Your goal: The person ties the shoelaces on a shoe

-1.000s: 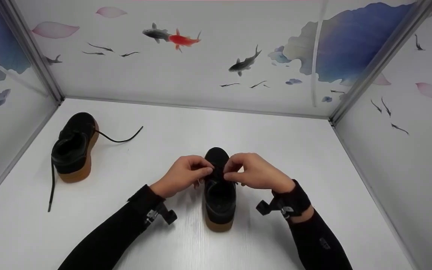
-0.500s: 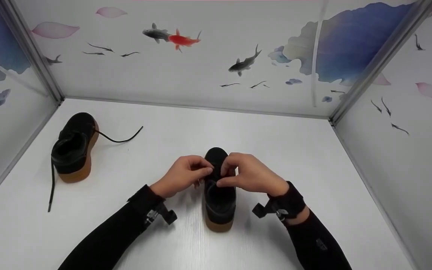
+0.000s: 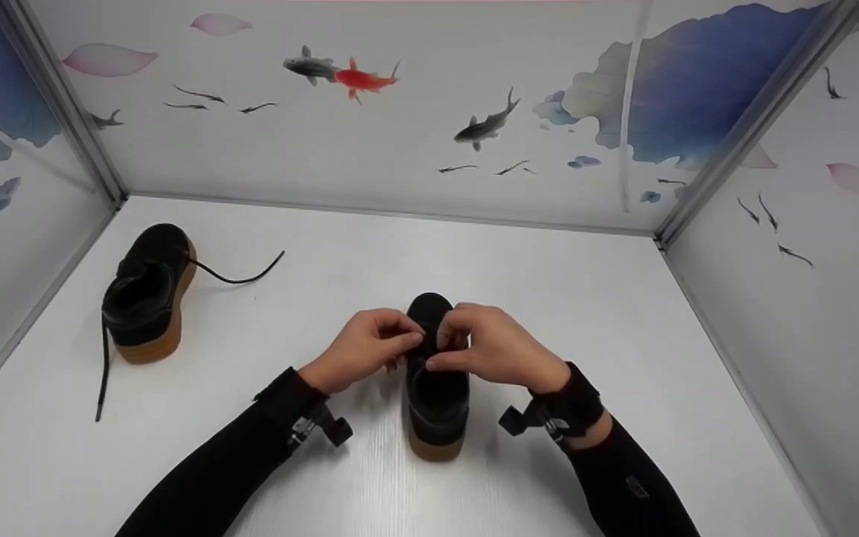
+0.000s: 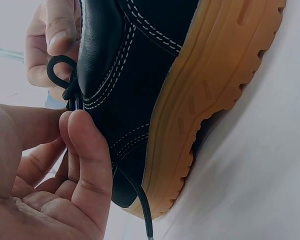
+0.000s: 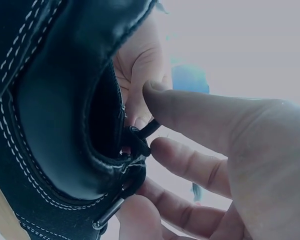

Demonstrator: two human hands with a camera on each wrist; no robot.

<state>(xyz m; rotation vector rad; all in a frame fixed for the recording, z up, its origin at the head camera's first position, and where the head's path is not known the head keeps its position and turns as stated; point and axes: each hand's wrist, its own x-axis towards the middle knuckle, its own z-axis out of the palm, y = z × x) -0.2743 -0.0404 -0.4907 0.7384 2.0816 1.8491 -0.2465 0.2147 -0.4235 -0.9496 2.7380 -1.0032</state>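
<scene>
A black shoe (image 3: 438, 421) with a tan sole stands upright on the table, toe pointing away from me. My left hand (image 3: 361, 350) pinches its black shoelace between thumb and index finger at the shoe's left side. The lace forms a loop (image 4: 62, 75) and a small knot (image 5: 136, 142) over the tongue. My right hand (image 3: 500, 347) is over the shoe's opening; in the right wrist view, thumb and index finger stand apart on either side of the lace, the index tip close against the knot. One lace end (image 4: 140, 197) hangs down the shoe's side.
A second black shoe (image 3: 142, 298) with a tan sole stands at the far left, its laces undone and trailing on the white table (image 3: 549, 291). White panels (image 3: 400, 149) printed with fish and leaves enclose the back and sides.
My right hand has shifted left and slightly toward me, its thumb now reaching over the shoe's tongue, with thumb and index finger spread wider. The left hand stays put.
</scene>
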